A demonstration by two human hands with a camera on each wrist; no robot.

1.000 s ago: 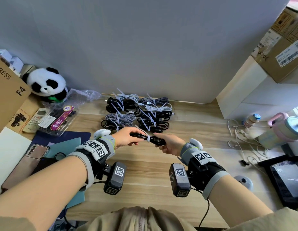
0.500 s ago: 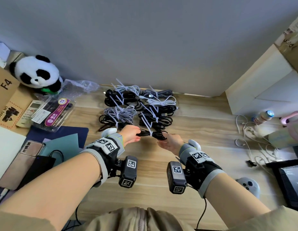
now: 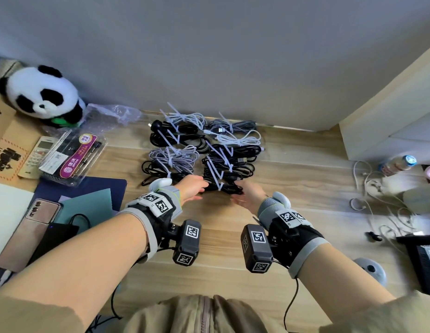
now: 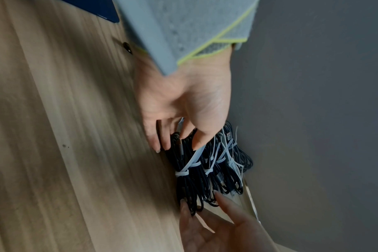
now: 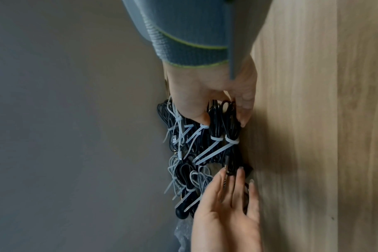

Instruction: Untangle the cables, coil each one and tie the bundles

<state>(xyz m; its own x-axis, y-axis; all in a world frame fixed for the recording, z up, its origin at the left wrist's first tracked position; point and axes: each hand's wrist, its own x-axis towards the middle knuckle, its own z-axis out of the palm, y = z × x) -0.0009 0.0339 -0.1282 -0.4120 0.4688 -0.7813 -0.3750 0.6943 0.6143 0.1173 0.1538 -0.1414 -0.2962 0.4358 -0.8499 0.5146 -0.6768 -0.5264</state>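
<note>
A black coiled cable bundle [image 3: 227,189] [image 4: 183,184] [image 5: 232,133] with a white zip tie lies on the wooden table [image 3: 293,188], at the near edge of a group of several tied black, grey and white bundles [image 3: 175,159]. My left hand [image 3: 199,188] [image 4: 177,146] [image 5: 233,175] touches the bundle's left end with straight fingers. My right hand [image 3: 240,193] [image 4: 201,202] [image 5: 224,119] is at its right end. Its thumb and fingers are loosely spread on either side of the loops, and its palm is open in the left wrist view.
A panda plush [image 3: 41,94], a plastic package [image 3: 72,159], a phone [image 3: 29,227] and a dark blue pad [image 3: 101,186] fill the left side. Loose white cables [image 3: 377,195], a bottle [image 3: 396,163] and a black device [image 3: 423,258] are at the right, below a white cabinet [image 3: 389,116].
Both hands carried the black tied bundle away from me and set it down at the front of the group. Their grips on its ends have loosened to open fingers.
</note>
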